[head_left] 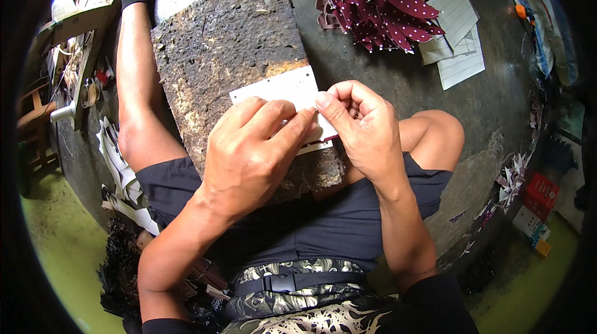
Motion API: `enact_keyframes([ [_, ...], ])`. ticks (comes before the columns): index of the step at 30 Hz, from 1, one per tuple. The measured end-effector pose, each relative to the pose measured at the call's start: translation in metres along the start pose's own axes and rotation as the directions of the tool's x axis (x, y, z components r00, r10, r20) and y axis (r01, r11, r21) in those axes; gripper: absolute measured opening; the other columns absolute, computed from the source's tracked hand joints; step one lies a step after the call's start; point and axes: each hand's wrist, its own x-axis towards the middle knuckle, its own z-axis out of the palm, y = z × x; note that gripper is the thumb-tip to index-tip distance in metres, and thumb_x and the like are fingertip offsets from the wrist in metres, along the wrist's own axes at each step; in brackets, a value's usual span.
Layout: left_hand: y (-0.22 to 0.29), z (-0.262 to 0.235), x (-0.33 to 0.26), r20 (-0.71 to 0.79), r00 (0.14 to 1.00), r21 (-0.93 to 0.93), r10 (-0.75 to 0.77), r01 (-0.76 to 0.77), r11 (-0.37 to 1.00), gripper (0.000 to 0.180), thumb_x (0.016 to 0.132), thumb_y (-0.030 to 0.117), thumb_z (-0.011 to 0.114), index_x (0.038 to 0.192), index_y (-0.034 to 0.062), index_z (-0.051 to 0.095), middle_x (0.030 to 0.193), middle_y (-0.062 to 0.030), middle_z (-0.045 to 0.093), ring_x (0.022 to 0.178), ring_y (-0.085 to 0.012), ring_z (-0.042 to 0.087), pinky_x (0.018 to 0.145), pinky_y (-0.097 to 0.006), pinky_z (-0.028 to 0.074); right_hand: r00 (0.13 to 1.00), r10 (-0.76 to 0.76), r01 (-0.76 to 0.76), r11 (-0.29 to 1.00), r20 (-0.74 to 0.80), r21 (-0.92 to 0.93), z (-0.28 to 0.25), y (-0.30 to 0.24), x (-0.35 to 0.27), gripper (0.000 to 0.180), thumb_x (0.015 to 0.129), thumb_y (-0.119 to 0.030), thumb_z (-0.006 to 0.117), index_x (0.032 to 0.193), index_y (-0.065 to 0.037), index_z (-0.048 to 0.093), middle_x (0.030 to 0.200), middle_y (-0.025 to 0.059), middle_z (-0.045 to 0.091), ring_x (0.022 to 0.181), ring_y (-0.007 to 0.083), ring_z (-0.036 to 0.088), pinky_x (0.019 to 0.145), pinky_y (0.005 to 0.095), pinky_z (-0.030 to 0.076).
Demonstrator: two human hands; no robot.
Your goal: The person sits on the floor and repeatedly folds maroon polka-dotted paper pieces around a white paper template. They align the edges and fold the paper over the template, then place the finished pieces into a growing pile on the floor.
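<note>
A flat white piece [283, 87] with small dark dots near its edge lies on a rough, dark-stained board [230, 36] between my legs. My left hand [252, 141] rests over it with fingers bent and tips together on its surface; the thumb is mostly hidden. My right hand [364, 119] pinches thumb against index finger at the white piece's right edge. What lies in that pinch is too small to make out. Below the fingertips a white flap [324, 129] with a thin dark red edge shows, partly covered by my left hand.
Dark red polka-dot pieces [388, 4] are heaped on the floor at the far right, beside pale lined sheets [460, 54]. A wooden frame [81, 29] stands at the left. White scraps [118, 160] lie by my left knee, and a red box [540, 194] sits at the right.
</note>
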Motion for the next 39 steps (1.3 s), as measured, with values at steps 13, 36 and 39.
enact_keyframes([
  [13, -0.001, 0.006, 0.001, 0.015, 1.000, -0.026, 0.010, -0.010, 1.000, 0.035, 0.091, 0.013, 0.095, 0.124, 0.0079, 0.085, 0.102, -0.0057, 0.072, 0.084, -0.0234, 0.069, 0.072, -0.040, 0.058, 1.000, 0.008, -0.009, 0.978, 0.004, 0.211, 0.003, 0.019, 0.008, 0.026, 0.120, -0.024, 0.072, 0.110, 0.000, 0.074, 0.087, -0.0040, 0.066, 0.081, 0.0037, 0.056, 0.070, 0.0265, 0.050],
  [36, -0.009, 0.010, -0.004, -0.022, 1.000, -0.112, 0.008, -0.010, 0.994, 0.037, 0.085, 0.015, 0.099, 0.118, 0.0055, 0.087, 0.101, -0.0047, 0.074, 0.083, -0.0238, 0.066, 0.074, -0.038, 0.056, 0.992, 0.015, -0.045, 0.967, 0.123, 0.252, -0.004, 0.040, 0.017, 0.031, 0.121, -0.031, 0.070, 0.109, -0.003, 0.070, 0.094, -0.0057, 0.063, 0.086, 0.0031, 0.052, 0.073, 0.0245, 0.045],
  [39, -0.010, 0.010, -0.004, -0.021, 1.000, -0.114, 0.009, -0.012, 0.993, 0.038, 0.083, 0.015, 0.099, 0.118, 0.0056, 0.087, 0.100, -0.0045, 0.074, 0.082, -0.0233, 0.065, 0.073, -0.037, 0.056, 0.991, 0.028, -0.059, 0.968, 0.128, 0.245, -0.006, 0.045, 0.021, 0.033, 0.121, -0.032, 0.071, 0.108, -0.002, 0.070, 0.093, -0.0053, 0.064, 0.086, 0.0033, 0.053, 0.073, 0.0248, 0.046],
])
